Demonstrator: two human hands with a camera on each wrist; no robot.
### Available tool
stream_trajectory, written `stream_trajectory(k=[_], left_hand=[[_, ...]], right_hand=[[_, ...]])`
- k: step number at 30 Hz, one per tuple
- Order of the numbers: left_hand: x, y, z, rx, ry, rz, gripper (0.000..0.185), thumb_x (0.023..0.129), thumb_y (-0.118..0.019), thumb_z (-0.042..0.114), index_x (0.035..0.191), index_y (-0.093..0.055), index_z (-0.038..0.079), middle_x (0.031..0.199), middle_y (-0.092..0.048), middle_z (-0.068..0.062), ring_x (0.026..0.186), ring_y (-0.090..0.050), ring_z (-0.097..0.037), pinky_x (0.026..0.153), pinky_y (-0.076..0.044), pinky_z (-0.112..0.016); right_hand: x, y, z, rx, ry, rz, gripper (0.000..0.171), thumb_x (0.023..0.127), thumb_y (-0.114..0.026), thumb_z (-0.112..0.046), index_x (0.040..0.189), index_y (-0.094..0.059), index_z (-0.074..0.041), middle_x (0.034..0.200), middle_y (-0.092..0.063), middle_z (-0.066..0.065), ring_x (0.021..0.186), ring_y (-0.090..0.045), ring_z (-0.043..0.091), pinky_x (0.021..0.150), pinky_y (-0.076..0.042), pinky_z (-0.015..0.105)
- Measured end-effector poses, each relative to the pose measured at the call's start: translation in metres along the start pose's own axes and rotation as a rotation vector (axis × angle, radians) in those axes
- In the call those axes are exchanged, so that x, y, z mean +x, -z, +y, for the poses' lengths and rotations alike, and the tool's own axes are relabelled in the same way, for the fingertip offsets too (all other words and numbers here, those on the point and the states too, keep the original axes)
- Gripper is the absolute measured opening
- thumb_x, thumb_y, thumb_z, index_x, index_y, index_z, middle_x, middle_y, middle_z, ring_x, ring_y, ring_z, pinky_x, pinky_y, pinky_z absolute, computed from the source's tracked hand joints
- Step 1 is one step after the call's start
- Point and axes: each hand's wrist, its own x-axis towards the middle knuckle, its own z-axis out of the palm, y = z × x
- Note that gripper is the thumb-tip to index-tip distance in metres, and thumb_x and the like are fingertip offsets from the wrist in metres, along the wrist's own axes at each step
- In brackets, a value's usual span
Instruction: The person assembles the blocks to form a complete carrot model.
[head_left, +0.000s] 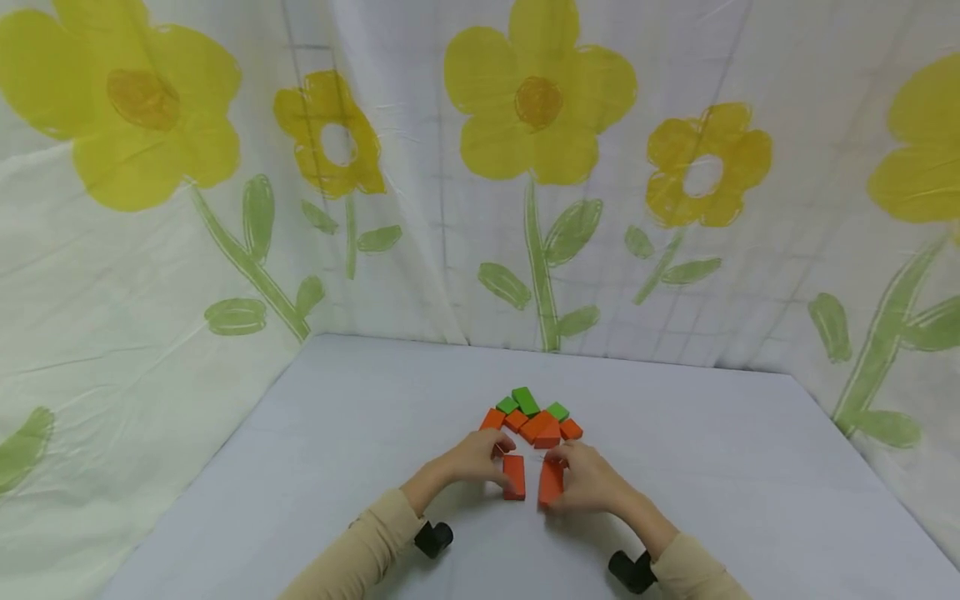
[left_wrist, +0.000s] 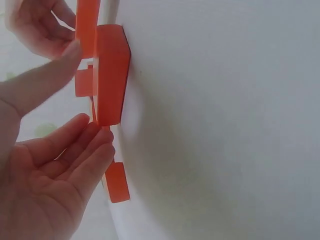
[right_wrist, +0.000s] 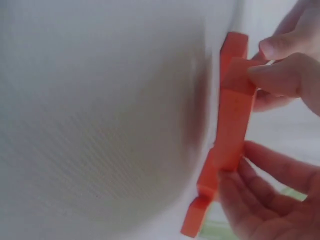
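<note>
In the head view my left hand point(head_left: 480, 458) curves around an orange-red block point(head_left: 513, 477) that lies lengthwise on the table. Its fingertips point(left_wrist: 106, 137) are right at the far end of that block in the left wrist view, the thumb held off its side. My right hand point(head_left: 588, 479) holds a second orange-red block point(head_left: 551, 483) by its two ends, thumb at the near end and fingers at the far end. The right wrist view shows this held block point(right_wrist: 234, 125) a little tilted. A narrow gap separates the two blocks.
Just beyond the hands, several orange-red blocks point(head_left: 537, 427) form a curved row, with green blocks point(head_left: 527, 402) behind them. They stand on a white table point(head_left: 375, 400). A curtain with yellow flowers point(head_left: 540, 100) hangs behind and at the sides.
</note>
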Motion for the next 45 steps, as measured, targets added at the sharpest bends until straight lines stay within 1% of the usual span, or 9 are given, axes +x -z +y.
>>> stream_trajectory(k=[3, 9, 14, 21, 26, 30, 36, 41, 45], left_hand=[[-0.001, 0.002, -0.002, -0.033, -0.005, 0.007, 0.044, 0.074, -0.082, 0.009, 0.111, -0.064, -0.003, 0.102, -0.063, -0.006, 0.093, -0.057, -0.021, 0.085, -0.047, -0.031], [-0.002, -0.001, -0.005, -0.043, -0.024, 0.004, 0.036, 0.075, -0.079, 0.001, 0.108, -0.066, -0.003, 0.099, -0.065, -0.006, 0.089, -0.056, -0.017, 0.082, -0.047, -0.028], [-0.005, -0.001, -0.004, -0.049, 0.005, 0.007, 0.035, 0.076, -0.078, 0.000, 0.108, -0.066, -0.003, 0.099, -0.064, -0.005, 0.088, -0.055, -0.018, 0.082, -0.047, -0.029], [-0.009, 0.001, -0.003, -0.050, 0.029, 0.017, 0.033, 0.076, -0.077, -0.001, 0.107, -0.066, -0.003, 0.096, -0.063, -0.004, 0.086, -0.054, -0.018, 0.079, -0.046, -0.027], [-0.012, 0.002, -0.001, -0.067, 0.045, 0.048, 0.034, 0.073, -0.077, -0.004, 0.104, -0.065, -0.006, 0.096, -0.064, -0.008, 0.086, -0.055, -0.020, 0.080, -0.048, -0.030], [-0.012, 0.000, 0.000, -0.080, 0.070, 0.099, 0.034, 0.069, -0.077, -0.006, 0.101, -0.065, -0.006, 0.093, -0.064, -0.008, 0.085, -0.056, -0.020, 0.079, -0.049, -0.030], [-0.011, -0.006, 0.002, -0.107, 0.091, 0.161, 0.035, 0.063, -0.074, -0.010, 0.097, -0.067, -0.007, 0.086, -0.065, -0.008, 0.077, -0.057, -0.018, 0.070, -0.048, -0.026], [-0.007, -0.012, 0.006, -0.108, 0.114, 0.175, 0.031, 0.063, -0.076, -0.009, 0.092, -0.064, -0.006, 0.077, -0.061, -0.006, 0.069, -0.050, -0.012, 0.062, -0.044, -0.023], [-0.006, -0.014, 0.010, -0.112, 0.134, 0.181, 0.032, 0.063, -0.078, -0.009, 0.092, -0.065, -0.006, 0.078, -0.062, -0.006, 0.069, -0.051, -0.012, 0.062, -0.045, -0.023]], right_hand=[[0.006, -0.002, 0.003, 0.009, 0.034, 0.002, 0.060, 0.062, -0.087, -0.020, 0.112, -0.064, 0.005, 0.108, -0.063, 0.010, 0.097, -0.055, 0.027, 0.082, -0.048, 0.046], [0.015, -0.009, 0.008, 0.032, 0.096, -0.049, 0.056, 0.065, -0.084, -0.013, 0.114, -0.063, 0.006, 0.112, -0.064, 0.013, 0.092, -0.056, 0.025, 0.080, -0.050, 0.038], [0.019, -0.013, 0.006, 0.036, 0.119, -0.058, 0.051, 0.066, -0.084, -0.011, 0.110, -0.064, 0.005, 0.109, -0.064, 0.013, 0.104, -0.056, 0.032, 0.090, -0.047, 0.052], [0.022, -0.013, 0.001, 0.059, 0.104, -0.078, 0.053, 0.068, -0.084, -0.011, 0.114, -0.063, 0.006, 0.112, -0.062, 0.015, 0.107, -0.054, 0.036, 0.091, -0.045, 0.056], [0.033, -0.009, -0.003, 0.099, 0.115, 0.034, 0.040, 0.077, -0.078, -0.009, 0.111, -0.065, 0.008, 0.106, -0.066, 0.017, 0.100, -0.060, 0.035, 0.083, -0.051, 0.049], [0.056, -0.010, -0.013, 0.124, 0.072, 0.114, 0.026, 0.084, -0.070, -0.003, 0.108, -0.068, 0.007, 0.103, -0.068, 0.016, 0.096, -0.063, 0.034, 0.080, -0.052, 0.045], [0.098, -0.019, -0.027, 0.014, 0.070, 0.043, 0.027, 0.085, -0.067, 0.002, 0.111, -0.066, 0.008, 0.107, -0.066, 0.020, 0.103, -0.061, 0.035, 0.088, -0.049, 0.047], [0.118, -0.022, -0.032, -0.085, -0.034, -0.023, 0.035, 0.083, -0.071, -0.003, 0.114, -0.063, 0.010, 0.113, -0.063, 0.021, 0.108, -0.057, 0.034, 0.093, -0.046, 0.045], [0.124, -0.025, -0.031, -0.091, -0.098, -0.047, 0.039, 0.076, -0.068, 0.004, 0.114, -0.062, 0.012, 0.113, -0.061, 0.022, 0.104, -0.056, 0.033, 0.093, -0.045, 0.044]])
